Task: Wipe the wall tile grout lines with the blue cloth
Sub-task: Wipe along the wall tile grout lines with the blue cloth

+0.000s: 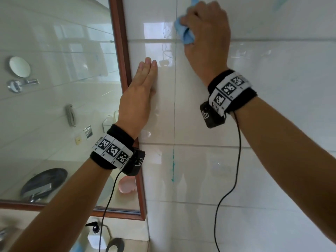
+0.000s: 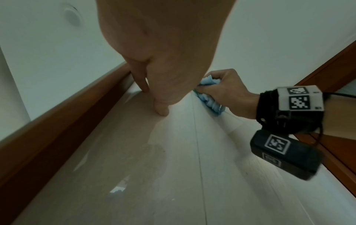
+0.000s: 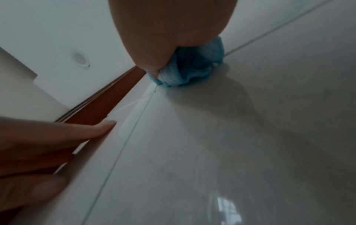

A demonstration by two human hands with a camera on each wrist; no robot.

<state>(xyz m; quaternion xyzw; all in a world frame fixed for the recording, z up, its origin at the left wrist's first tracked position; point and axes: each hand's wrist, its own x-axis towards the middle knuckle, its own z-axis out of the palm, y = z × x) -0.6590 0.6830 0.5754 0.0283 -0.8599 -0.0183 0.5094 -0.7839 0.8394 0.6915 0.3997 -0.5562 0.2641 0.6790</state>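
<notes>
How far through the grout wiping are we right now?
Partway, by the look of it. Done: the vertical grout line between the hands shows no obvious marks. In hand: the right hand presses the bunched blue cloth where that line crosses the horizontal grout line; the left hand lies flat on the tile beside the mirror frame. Left: teal stains lower down the vertical line.

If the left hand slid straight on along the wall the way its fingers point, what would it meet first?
Probably the horizontal grout line above the left hand; only bare tile lies between. The blue cloth sits to the right of that path.
</notes>
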